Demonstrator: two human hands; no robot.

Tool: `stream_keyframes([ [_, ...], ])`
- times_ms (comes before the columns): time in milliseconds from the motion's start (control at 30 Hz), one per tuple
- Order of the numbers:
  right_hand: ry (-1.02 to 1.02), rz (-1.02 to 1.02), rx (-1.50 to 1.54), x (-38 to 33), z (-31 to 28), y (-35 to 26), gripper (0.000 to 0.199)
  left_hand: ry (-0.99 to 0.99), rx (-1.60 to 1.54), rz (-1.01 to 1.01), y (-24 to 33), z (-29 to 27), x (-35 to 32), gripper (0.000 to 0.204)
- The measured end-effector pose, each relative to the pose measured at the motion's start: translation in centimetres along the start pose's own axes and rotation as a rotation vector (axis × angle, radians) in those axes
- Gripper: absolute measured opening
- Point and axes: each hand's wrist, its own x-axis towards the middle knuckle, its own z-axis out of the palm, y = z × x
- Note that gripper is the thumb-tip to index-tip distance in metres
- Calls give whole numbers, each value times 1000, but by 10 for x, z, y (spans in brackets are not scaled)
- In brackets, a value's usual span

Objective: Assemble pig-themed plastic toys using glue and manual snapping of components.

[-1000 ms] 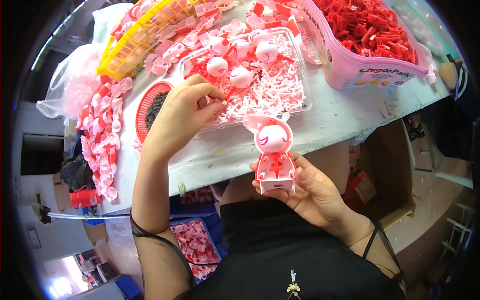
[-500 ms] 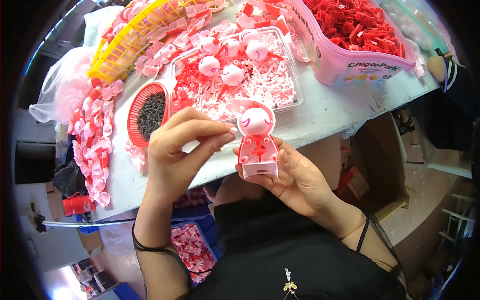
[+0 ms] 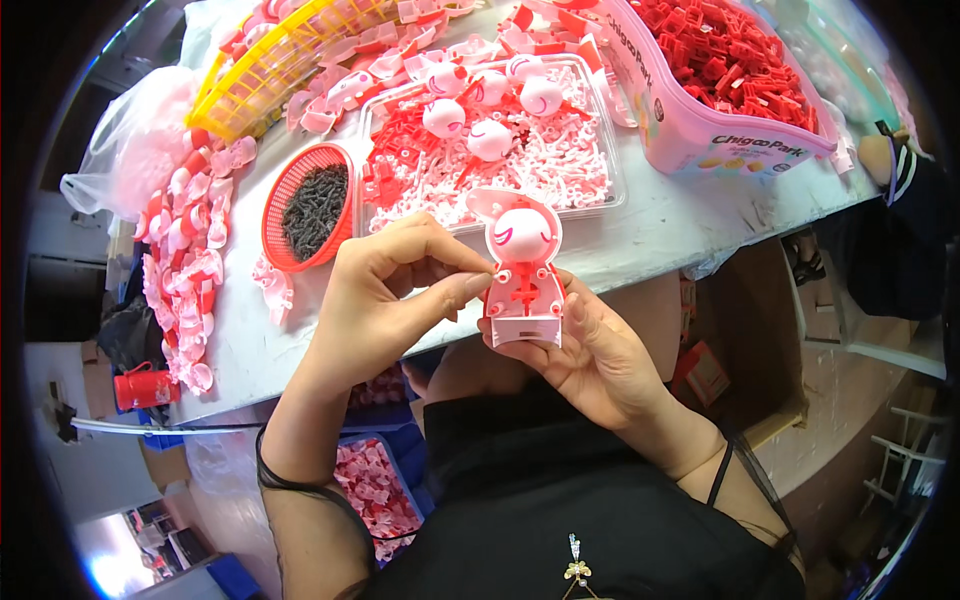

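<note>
My right hand grips an open pink toy figure shell from its lower right side, with the thumb along the edge. Inside the shell sit a round white head with purple curved markings and a red cross-shaped part below it; several small posts stand around that part. My left hand is closed in a pinch, thumb and forefinger tips at the shell's upper left post. Whatever those fingertips hold is too small or hidden to make out.
Beyond my hands stands a clear tray of small pink, white and red parts with several white heads. Left of it is a red basket of dark screws. A pink tub holds red parts. Pink shells and a yellow basket lie farther left.
My left hand has moved right, bringing its pinched fingertips from beside the toy figure shell to its upper left post. My right hand still holds the shell, and the whole view has shifted slightly.
</note>
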Motion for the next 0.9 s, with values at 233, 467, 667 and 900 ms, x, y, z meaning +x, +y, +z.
stream_keyframes([
  [233,-62,-21,-44,0,-6,4,40,-82,-305,-275,-11,-5,8,12],
  [467,-54,-22,-16,-8,-2,-3,44,-138,-79,-324,14,-12,14,11],
  [667,-33,-73,12,-12,-11,-11,45,175,201,-81,-13,-56,43,14],
  [900,-18,-72,1,-13,-12,-12,44,59,712,32,-20,-41,50,10],
])
